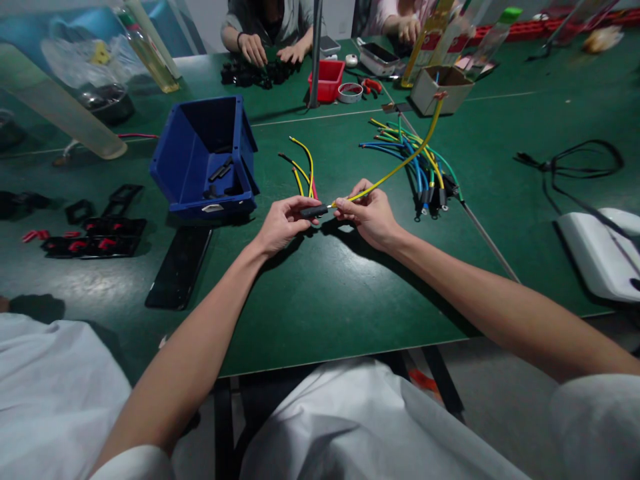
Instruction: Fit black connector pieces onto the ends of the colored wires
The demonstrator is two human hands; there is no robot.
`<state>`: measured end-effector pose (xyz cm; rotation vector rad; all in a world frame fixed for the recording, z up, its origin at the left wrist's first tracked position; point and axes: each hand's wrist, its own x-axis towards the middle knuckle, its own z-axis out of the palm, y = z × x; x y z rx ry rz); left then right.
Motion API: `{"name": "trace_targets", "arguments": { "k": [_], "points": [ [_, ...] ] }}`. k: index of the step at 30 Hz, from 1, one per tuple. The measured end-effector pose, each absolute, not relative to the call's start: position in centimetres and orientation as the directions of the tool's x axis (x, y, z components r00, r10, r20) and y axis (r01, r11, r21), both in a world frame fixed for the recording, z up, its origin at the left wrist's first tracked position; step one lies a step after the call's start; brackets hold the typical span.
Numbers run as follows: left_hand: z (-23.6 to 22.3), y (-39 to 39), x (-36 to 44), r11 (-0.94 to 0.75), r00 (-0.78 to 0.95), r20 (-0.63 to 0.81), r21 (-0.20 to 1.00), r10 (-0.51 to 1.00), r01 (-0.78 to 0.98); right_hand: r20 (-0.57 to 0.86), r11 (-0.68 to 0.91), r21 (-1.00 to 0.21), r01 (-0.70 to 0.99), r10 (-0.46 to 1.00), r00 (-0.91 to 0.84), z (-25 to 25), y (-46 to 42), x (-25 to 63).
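My left hand [283, 223] is closed round a small black connector block [314, 211] just above the green table [320, 300]. Short yellow and red wires [303, 168] stick up from behind that block. My right hand [369, 213] pinches the near end of a long yellow wire [400, 163] right at the block's right side. That wire arcs up and away towards a cardboard box [443, 88]. Both hands meet over the middle of the table.
A blue bin [207, 157] with black parts stands left of my hands. A bundle of coloured wires [417, 163] lies to the right. Black and red parts [93, 237] sit at left, a dark flat slab [180, 267] near them. Other people's hands [273, 50] work at the far side.
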<state>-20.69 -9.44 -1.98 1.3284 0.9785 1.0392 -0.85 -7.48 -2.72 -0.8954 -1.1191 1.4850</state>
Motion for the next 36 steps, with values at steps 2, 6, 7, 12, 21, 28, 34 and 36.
{"name": "trace_targets", "arguments": {
  "k": [2,6,7,12,21,28,34,36],
  "points": [
    [-1.97,-9.44,-20.69,-0.021,0.265,0.027,0.999,0.964,-0.026,0.023,-0.036,-0.956,-0.291,0.98,-0.197,-2.77,-7.45,-0.83],
    [-2.02,-9.4,-20.72,-0.021,0.267,0.027,0.999,0.963,-0.025,0.04,-0.024,-0.953,-0.301,0.978,-0.204,-2.93,-7.39,-0.81],
    [-2.04,-9.38,-20.73,-0.023,0.27,0.029,0.999,0.963,-0.024,0.042,-0.023,-0.953,-0.302,0.978,-0.206,-2.96,-7.39,-0.81],
    [-2.1,-9.34,-20.81,-0.026,0.278,0.032,0.999,0.96,-0.024,0.031,-0.034,-0.953,-0.301,0.978,-0.208,-2.98,-7.43,-0.83],
    [-2.05,-9.43,-20.8,-0.02,0.294,0.03,0.999,0.955,-0.038,0.04,-0.023,-0.959,-0.283,0.976,-0.214,-2.88,-7.54,-0.89],
    [-2.0,-9.34,-20.83,-0.028,0.294,0.035,0.999,0.955,-0.029,0.032,-0.026,-0.963,-0.267,0.977,-0.212,-2.84,-7.6,-0.89],
    [-1.93,-9.46,-20.73,-0.02,0.279,0.028,0.999,0.96,-0.035,0.04,-0.018,-0.965,-0.261,0.976,-0.215,-2.96,-7.59,-0.84],
    [-1.96,-9.47,-20.74,-0.016,0.277,0.024,0.999,0.961,-0.032,0.037,-0.02,-0.966,-0.258,0.976,-0.215,-3.02,-7.57,-0.82]
  ]
}}
